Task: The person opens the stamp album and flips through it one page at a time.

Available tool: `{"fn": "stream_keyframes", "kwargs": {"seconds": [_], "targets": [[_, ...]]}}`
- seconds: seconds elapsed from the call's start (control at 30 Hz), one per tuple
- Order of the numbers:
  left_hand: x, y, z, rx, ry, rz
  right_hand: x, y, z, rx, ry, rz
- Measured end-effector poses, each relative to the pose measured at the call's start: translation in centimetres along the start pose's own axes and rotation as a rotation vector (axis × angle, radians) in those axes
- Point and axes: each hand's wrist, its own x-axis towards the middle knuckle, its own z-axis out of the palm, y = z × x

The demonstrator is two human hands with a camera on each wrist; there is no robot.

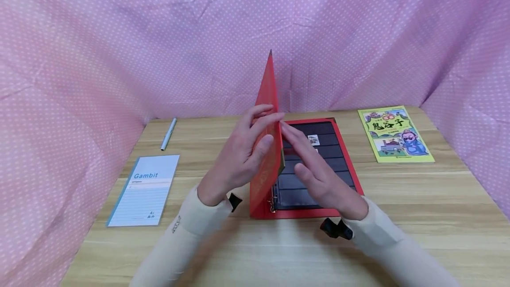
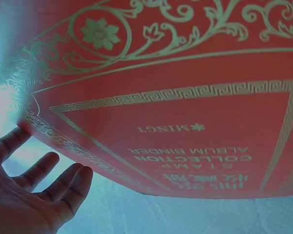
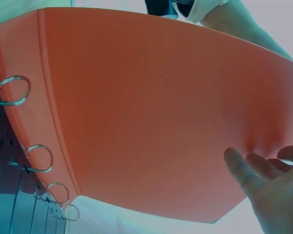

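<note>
A red stamp album binder has its front cover [image 1: 268,87] standing upright, gold scrollwork on its outer face. My left hand [image 1: 241,154] is at the outer face, fingers extended with the tips at the cover's free edge; the left wrist view shows them spread beside that edge. On the inner side, my right hand [image 1: 324,180] reaches up, its straight fingertips close against the plain red lining [image 3: 151,107]. Black pocket pages [image 1: 295,191] lie flat to the right, with a small stamp [image 1: 314,140] in a strip. Metal rings [image 3: 39,158] run along the spine.
A light blue Gambit notepad [image 1: 145,189] lies on the wooden table [image 1: 287,251] at left, with a pen [image 1: 168,134] behind it. At the back right is a yellow illustrated booklet [image 1: 394,134]. A pink dotted curtain [image 1: 338,34] hangs behind and around the table.
</note>
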Motion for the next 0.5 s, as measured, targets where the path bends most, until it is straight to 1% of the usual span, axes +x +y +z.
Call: {"fn": "stream_keyframes", "kwargs": {"seconds": [0.1,0.17,0.23,0.3,0.4,0.5], "targets": [[-0.5,-0.2,-0.7,0.023,0.024,0.003,-0.3,0.4,-0.2,-0.029,-0.003,0.021],[-0.9,-0.3,-1.4,0.039,0.046,0.003,-0.8,0.9,-0.6,-0.067,-0.016,0.077],[-1.4,-0.5,-2.2,0.046,0.075,-0.002,-1.5,1.4,-1.0,-0.134,-0.048,0.179],[-2.0,-0.7,-3.2,0.056,0.105,-0.011,-2.4,2.1,-1.4,-0.229,-0.106,0.316],[-2.9,-1.1,-4.7,0.064,0.156,-0.023,-3.9,3.4,-2.0,-0.389,-0.226,0.509],[-4.0,-1.5,-6.5,0.088,0.205,-0.034,-5.5,4.7,-2.6,-0.527,-0.341,0.639]]}}
